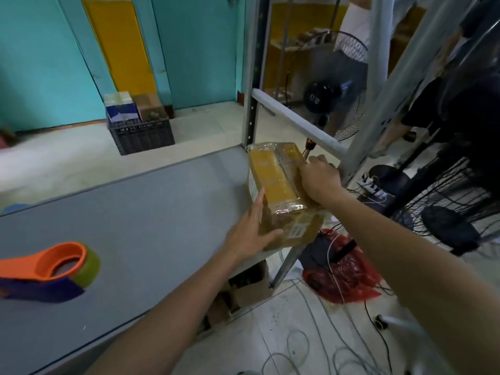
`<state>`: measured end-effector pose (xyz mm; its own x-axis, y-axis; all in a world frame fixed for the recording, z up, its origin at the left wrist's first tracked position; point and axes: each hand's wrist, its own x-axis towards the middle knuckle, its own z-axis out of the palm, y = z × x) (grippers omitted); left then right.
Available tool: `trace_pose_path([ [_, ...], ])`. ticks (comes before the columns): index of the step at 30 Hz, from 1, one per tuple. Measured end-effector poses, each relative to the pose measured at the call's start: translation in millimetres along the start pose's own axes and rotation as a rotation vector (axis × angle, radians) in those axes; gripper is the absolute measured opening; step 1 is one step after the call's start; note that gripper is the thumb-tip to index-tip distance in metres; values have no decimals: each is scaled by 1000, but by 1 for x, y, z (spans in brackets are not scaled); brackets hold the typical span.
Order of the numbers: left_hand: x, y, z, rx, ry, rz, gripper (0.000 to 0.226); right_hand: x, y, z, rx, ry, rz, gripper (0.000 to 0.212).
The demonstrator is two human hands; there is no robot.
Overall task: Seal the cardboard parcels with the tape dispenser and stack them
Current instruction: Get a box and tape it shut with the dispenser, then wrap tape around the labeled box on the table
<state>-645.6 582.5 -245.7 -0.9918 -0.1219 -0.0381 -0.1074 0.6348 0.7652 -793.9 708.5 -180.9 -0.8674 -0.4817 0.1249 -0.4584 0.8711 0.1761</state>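
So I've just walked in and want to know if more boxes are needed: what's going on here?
A person has both hands on a taped cardboard parcel at the far right corner of the grey table. The left hand presses flat against its left side, and the right hand grips its top right edge. The tape dispenser lies untouched at the table's left.

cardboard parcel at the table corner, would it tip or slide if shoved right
The cardboard parcel probably stays stiff: its faces look flat. Glossy tape on top may be slippery. It seems to overhang the table edge, so a rightward shove could tip it off.
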Motion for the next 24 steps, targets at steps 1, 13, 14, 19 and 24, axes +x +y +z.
trace_pose_path([
  [1,-2,-3,-10,79,-1,2,93,1,-3,-6,70,13,2,33],
  [13,-193,-125,-254,299,717,-303,72,-7,-322,-132,748,75,-577,66],
  [14,-222,-134,-274,301,756,-337,69,-17,-356,-141,781,72,-643,67],
  [19,-358,-179,-349,253,925,-479,67,-77,-502,-174,847,11,-898,67],
  [24,-450,-222,-384,183,1030,-573,55,-129,-605,-172,877,-124,-975,65],
])
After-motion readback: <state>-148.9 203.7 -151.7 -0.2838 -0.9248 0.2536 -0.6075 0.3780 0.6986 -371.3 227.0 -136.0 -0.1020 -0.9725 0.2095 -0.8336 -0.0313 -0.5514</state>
